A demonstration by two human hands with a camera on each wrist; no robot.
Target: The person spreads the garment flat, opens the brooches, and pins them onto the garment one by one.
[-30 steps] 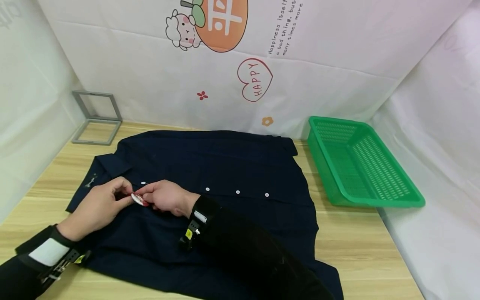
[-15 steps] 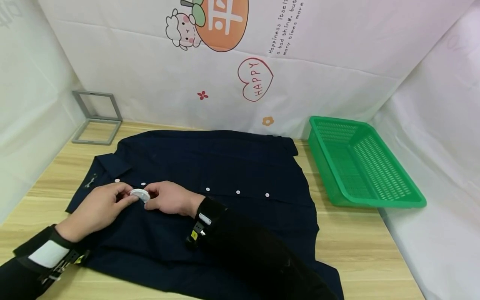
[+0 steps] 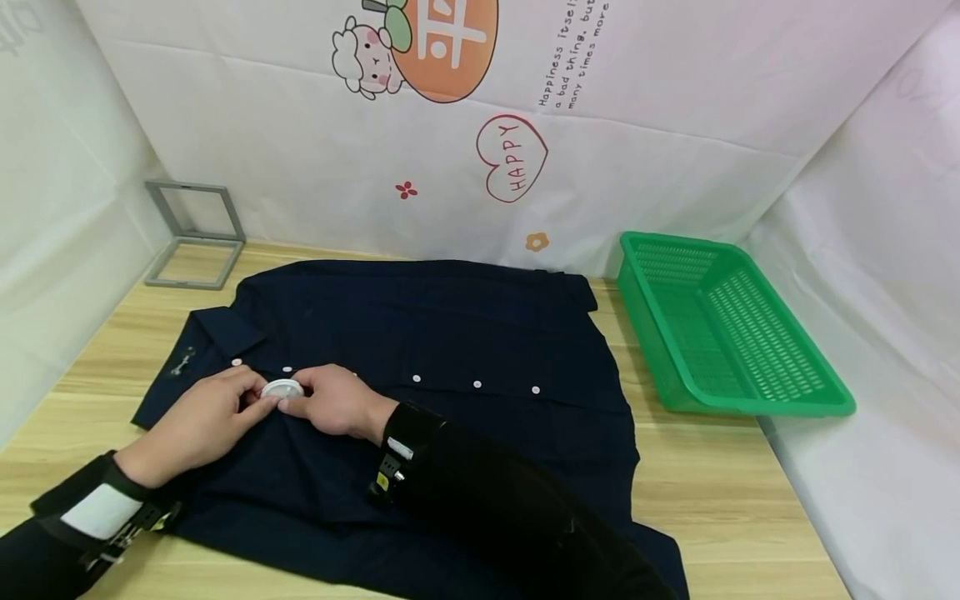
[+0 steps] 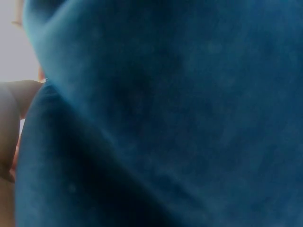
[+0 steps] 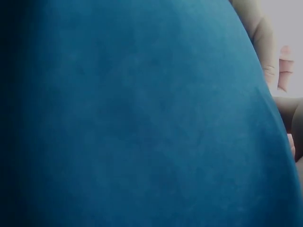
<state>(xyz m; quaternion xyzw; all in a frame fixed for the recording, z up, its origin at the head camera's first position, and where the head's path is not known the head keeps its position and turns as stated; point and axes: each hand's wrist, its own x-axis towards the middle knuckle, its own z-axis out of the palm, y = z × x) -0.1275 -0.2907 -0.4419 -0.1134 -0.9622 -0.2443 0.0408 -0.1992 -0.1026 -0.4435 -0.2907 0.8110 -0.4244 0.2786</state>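
Observation:
A dark navy shirt (image 3: 442, 321) with white buttons lies spread on the table. Over its front, near the collar at the left, both hands hold a small round badge (image 3: 282, 389), its pale grey-white side facing up. The left hand (image 3: 201, 418) pinches the badge's left edge between thumb and fingers. At the opposite edge the right hand (image 3: 337, 402) grips it, thumb on the near side. In both wrist views the shirt cloth (image 4: 189, 94) fills most of the picture; some fingers (image 5: 266, 49) show at the side, and the badge is hidden there.
A green plastic basket (image 3: 678, 379) stands at the right of the table. At the back left, a grey hinged frame (image 3: 191, 285) stands open. White printed cloth (image 3: 300, 167) walls off the back and sides. Wood-grain tabletop (image 3: 735, 500) shows around the shirt.
The badge has turned from its red-and-white side to its pale side and now lies flatter. The right hand let its edge show, then closed in on it again. The left hand has hardly moved.

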